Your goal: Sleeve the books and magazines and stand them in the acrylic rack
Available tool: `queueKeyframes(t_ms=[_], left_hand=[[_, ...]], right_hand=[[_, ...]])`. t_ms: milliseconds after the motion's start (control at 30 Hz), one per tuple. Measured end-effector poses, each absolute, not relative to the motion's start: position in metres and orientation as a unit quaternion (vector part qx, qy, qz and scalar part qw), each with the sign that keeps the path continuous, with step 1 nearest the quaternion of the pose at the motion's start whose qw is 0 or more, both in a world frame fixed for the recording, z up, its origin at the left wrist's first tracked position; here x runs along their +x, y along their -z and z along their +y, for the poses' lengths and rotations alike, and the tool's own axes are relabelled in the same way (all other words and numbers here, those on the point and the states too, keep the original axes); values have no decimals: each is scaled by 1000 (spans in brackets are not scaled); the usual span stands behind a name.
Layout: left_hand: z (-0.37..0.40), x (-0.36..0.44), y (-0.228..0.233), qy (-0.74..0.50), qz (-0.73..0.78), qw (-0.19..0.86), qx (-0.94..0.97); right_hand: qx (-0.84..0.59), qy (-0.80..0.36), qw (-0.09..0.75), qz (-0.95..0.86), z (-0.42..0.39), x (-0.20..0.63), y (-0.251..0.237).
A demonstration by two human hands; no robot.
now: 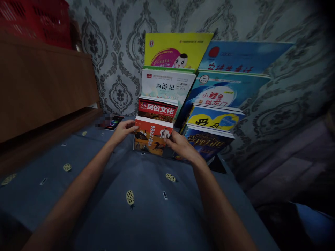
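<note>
Head view shows the left hand (123, 130) and right hand (180, 146) each grasping a side of the front orange book (153, 139), upright at frame center on the blue bedsheet (146, 209), just before the red book (158, 111) in 2 tiered rows.

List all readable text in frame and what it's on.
"西游记": white book.
"民俗文化": red-banner book.
"小鲤鱼跳龙门": light blue book.
Front orange book, gripped by left hand and right hand: title unreadable.
Yellow book, other blue books: blurred.
</note>
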State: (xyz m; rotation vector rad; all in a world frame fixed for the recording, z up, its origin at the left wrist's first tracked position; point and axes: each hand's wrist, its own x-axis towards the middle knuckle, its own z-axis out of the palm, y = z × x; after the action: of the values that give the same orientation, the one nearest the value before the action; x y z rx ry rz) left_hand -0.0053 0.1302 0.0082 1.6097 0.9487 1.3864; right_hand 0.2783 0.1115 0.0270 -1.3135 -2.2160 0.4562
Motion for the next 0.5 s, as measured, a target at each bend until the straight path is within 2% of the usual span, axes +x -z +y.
queueKeyframes(t_ms=[333, 500], left_hand=[[127, -5, -14, -567, 331, 450, 606], [129, -9, -14, -556, 366, 419, 618]], right_hand=[[-445, -183, 286, -829, 115, 282, -24], [-447, -177, 277, -832, 115, 280, -22]])
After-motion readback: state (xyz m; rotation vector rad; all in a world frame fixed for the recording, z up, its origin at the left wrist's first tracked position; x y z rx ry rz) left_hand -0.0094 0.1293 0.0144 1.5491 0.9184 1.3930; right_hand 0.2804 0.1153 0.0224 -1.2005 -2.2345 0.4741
